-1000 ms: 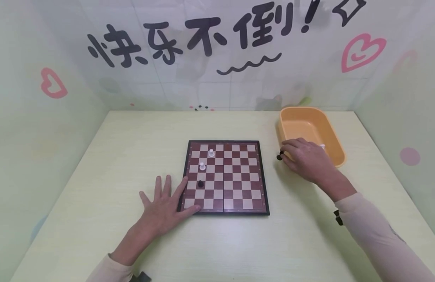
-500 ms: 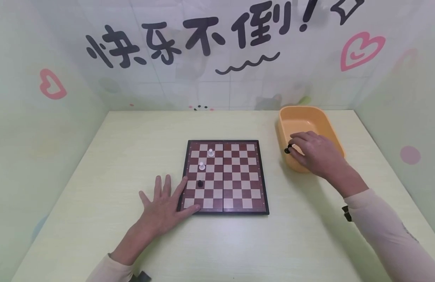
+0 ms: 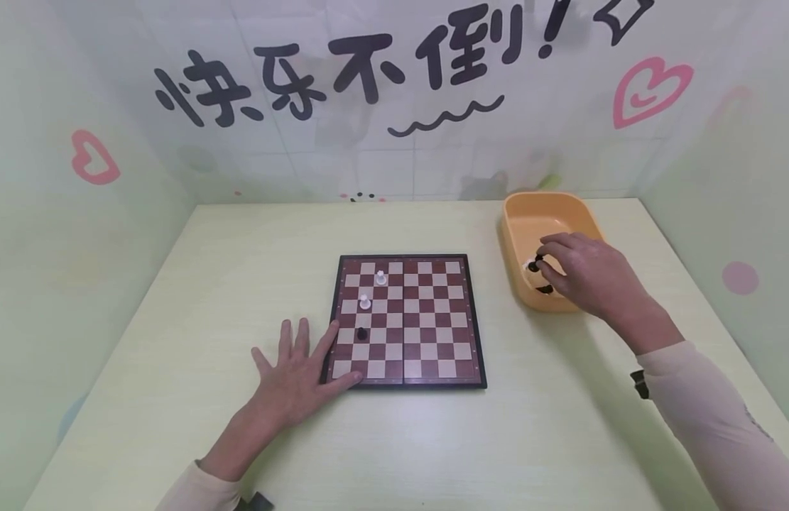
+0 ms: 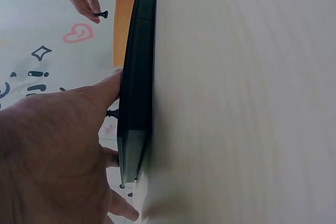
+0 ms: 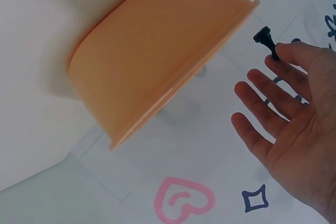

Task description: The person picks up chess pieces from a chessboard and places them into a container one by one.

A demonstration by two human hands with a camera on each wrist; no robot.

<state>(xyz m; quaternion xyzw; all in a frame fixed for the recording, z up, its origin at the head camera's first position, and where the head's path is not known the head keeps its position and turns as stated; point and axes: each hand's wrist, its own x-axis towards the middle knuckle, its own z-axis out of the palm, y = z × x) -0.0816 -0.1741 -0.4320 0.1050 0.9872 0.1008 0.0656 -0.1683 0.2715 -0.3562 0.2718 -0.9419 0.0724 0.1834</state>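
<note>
Pinching a black chess piece (image 3: 535,264) between thumb and index finger, the right hand (image 3: 592,273) stood at the right of the head frame, over the opening of an orange plastic tub (image 3: 513,259). Its other fingers were loosely bent and apart; in the right wrist view the piece's flared base pointed toward the upper left, clear of the tub's rim, while its top was hidden by the fingertips. Inside the tub, a white object (image 3: 530,265) and a dark shape (image 3: 545,289) showed, too small to identify.

The left hand (image 3: 292,387), at lower left of centre, had its fingers spread wide and held no piece; the thumb rested on the near left corner of a chessboard (image 3: 432,312), and the index fingertip touched its left edge. The board lay flat at the centre of the frame on a pale table (image 3: 381,447). On its left half stood two white chess pieces (image 3: 381,277) and, nearer the bottom of the frame, one black board piece (image 3: 361,333). Dark Chinese lettering (image 3: 279,81) crossed the wall above.
</note>
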